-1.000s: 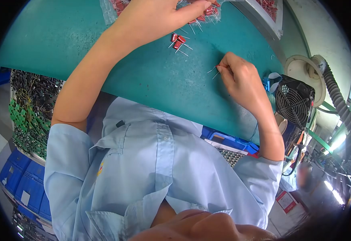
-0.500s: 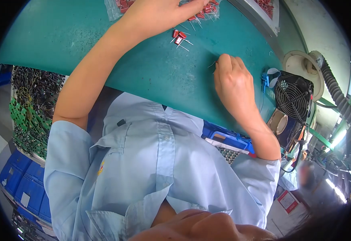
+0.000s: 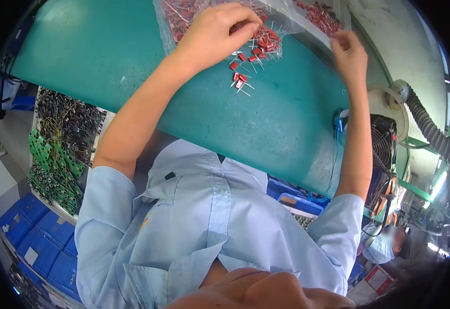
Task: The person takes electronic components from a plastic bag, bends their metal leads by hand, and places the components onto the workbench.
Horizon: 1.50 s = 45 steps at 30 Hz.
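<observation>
My left hand [image 3: 219,37] reaches over a clear plastic bag [image 3: 165,38] of red film capacitors with long wire leads. Its thumb and fingers are drawn together beside a loose heap of capacitors [image 3: 269,42]; what they pinch is hidden. Nearer me, a small group of red capacitors [image 3: 239,80] lies on the green mat [image 3: 209,118]. My right hand [image 3: 351,56] is raised at the rim of a pale tray [image 3: 320,44] with red capacitors [image 3: 324,19] in it. Its fingers are curled and blurred, so whether anything is between them does not show.
Right of the mat stand a black fan [image 3: 382,136] and a grey flexible hose [image 3: 431,121]. A blue clip with a cord [image 3: 337,123] lies by the mat's right edge. Green circuit boards [image 3: 55,159] and blue bins [image 3: 39,237] are at my left. Another person [image 3: 382,247] is in the background.
My right hand has moved from above the mat, where thin leads showed at its fingers, up and right to the tray. My left hand stays near the bag; the view has shifted.
</observation>
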### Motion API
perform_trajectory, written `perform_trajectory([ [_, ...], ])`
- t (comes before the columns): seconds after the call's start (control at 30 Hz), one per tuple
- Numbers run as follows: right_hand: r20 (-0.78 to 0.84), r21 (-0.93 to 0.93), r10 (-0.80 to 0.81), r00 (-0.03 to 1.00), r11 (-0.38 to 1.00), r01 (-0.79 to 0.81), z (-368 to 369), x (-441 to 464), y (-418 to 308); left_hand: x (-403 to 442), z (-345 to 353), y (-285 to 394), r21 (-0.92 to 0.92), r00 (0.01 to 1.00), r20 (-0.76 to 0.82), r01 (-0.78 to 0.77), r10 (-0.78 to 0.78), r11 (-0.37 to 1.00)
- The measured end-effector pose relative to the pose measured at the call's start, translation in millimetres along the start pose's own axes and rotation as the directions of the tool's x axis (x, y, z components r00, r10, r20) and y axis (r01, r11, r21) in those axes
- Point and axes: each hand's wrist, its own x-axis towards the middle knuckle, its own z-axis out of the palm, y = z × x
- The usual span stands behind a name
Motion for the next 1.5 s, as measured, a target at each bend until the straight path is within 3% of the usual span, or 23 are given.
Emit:
perform_trajectory([
  [0.03,0.036,0.081,-0.100,0.994,0.992,0.096,7,-7,-16,1,-1,0,0.002,1.000,-0.009,-0.010,0.010,1.000],
  [0.1,0.279,0.260,-0.177,0.944,0.960,0.103,17,-24,-63,1,-2,0,0.003,0.999,-0.017,-0.027,0.027,1.000],
  [0.17,0.330,0.340,-0.389,0.860,0.899,0.276,27,-36,-98,1,-2,1,0.003,1.000,0.000,-0.016,0.016,1.000],
  [0.33,0.414,0.376,-0.482,0.772,0.863,0.338,56,-33,-110,1,-1,0,0.004,1.000,0.006,0.024,-0.024,1.000],
  [0.43,0.509,0.335,-0.439,0.740,0.894,0.299,54,-28,-110,0,-2,1,0.020,0.999,0.002,0.034,-0.034,0.999],
  [0.63,0.645,0.387,-0.200,0.738,0.918,-0.089,-3,-48,-107,-1,-3,5,0.016,0.999,0.012,0.043,-0.043,0.999],
  [0.73,0.738,0.406,0.003,0.675,0.797,-0.448,-28,-76,-98,-2,-3,11,-0.041,1.000,0.028,0.012,-0.011,0.999],
  [0.87,0.821,0.297,0.064,0.568,0.800,-0.521,-34,-103,-83,-3,0,19,-0.092,0.995,0.098,0.018,-0.009,0.996],
  [0.97,0.808,0.259,0.097,0.581,0.827,-0.498,-32,-108,-82,-5,2,24,-0.092,0.992,0.118,0.058,-0.047,0.994],
  [1.03,0.778,0.242,0.066,0.625,0.886,-0.396,-33,-108,-88,-2,4,22,-0.085,0.993,0.107,0.053,-0.044,0.995],
  [1.17,0.709,0.236,0.028,0.705,0.932,-0.274,-26,-116,-87,-2,-1,29,-0.147,0.958,0.172,0.253,-0.228,0.956],
  [1.37,0.625,0.244,-0.024,0.780,0.956,-0.166,-20,-128,-91,-5,7,15,-0.100,0.993,0.112,0.036,-0.025,0.994],
  [1.5,0.565,0.257,-0.089,0.820,0.964,-0.073,-17,-133,-92,-7,10,19,-0.115,0.992,0.108,0.077,-0.065,0.990],
])
